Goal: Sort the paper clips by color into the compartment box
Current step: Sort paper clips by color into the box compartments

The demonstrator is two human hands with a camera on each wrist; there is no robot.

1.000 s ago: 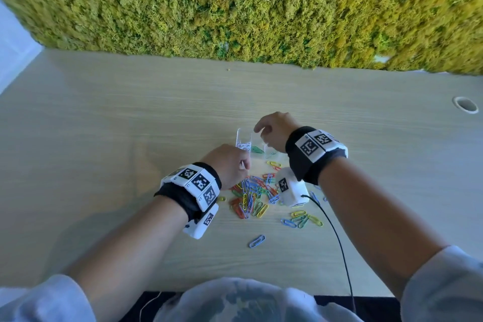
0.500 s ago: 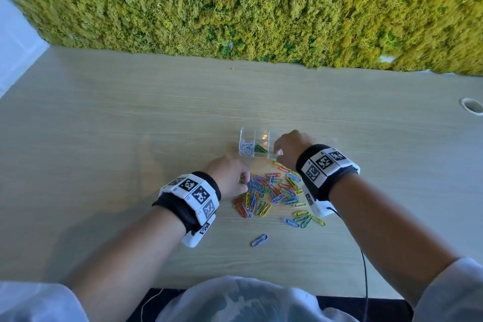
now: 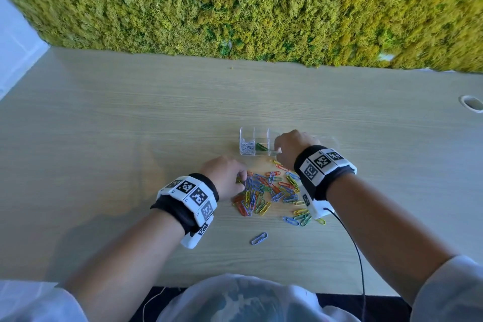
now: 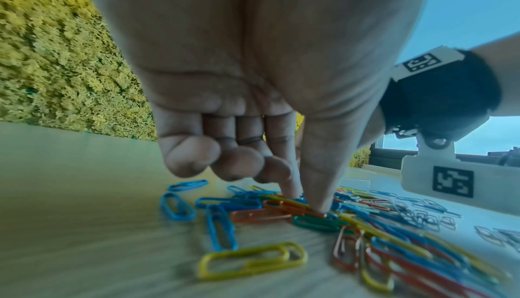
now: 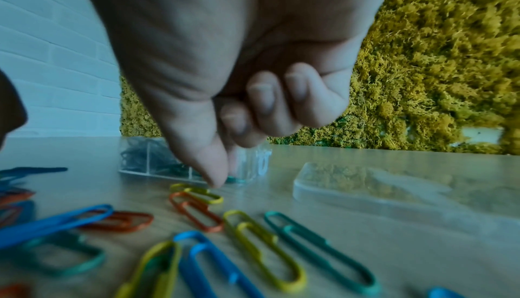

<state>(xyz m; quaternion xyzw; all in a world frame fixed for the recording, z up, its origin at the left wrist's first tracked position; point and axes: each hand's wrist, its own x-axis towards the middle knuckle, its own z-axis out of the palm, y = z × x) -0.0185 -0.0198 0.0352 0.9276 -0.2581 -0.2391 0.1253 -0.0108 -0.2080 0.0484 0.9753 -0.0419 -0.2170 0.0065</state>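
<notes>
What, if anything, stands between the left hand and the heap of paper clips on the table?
Nothing visible. The left hand is already down on the heap, its thumb and forefinger tips on an orange clip. The other fingers curl clear above the table.

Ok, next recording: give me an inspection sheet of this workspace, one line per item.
Surface: pale wood-grain table, grommet hole far right.
Job's things: clear compartment box holding silver and green clips; mixed-colour paper clip pile; one stray blue clip.
Clutter: clear lid lying beside the box.
Hands: left hand fingertips down in the pile; right hand curled at the box, grasp unclear.
Cables: black cable from the right wrist unit.
Surroundings: moss wall.
</notes>
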